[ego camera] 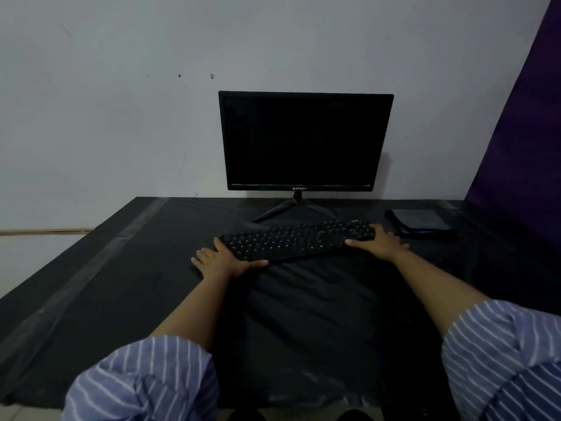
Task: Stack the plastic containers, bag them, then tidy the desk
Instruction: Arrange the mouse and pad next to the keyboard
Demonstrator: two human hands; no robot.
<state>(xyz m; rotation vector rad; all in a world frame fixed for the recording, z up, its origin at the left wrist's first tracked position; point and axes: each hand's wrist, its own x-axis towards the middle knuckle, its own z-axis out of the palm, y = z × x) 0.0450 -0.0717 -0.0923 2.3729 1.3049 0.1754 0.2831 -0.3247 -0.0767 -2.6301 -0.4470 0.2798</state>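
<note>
A black keyboard [296, 241] lies slanted on the black-covered desk [121, 268], in front of the monitor. My left hand [223, 259] rests flat at its near-left corner, thumb straight along the front edge and fingers spread on the desk. My right hand [379, 243] rests at its right end, thumb on the front edge and fingers spread over and past the end. No plastic containers show. A dark wrinkled bulge [303, 314] lies between my forearms; I cannot tell what it is.
A black monitor [305, 141] on a splayed stand is against the wall, its screen dark. A dark flat case or notebook [417, 223] lies at the desk's back right. A purple curtain [522, 117] hangs at the right. The desk's left edge drops off.
</note>
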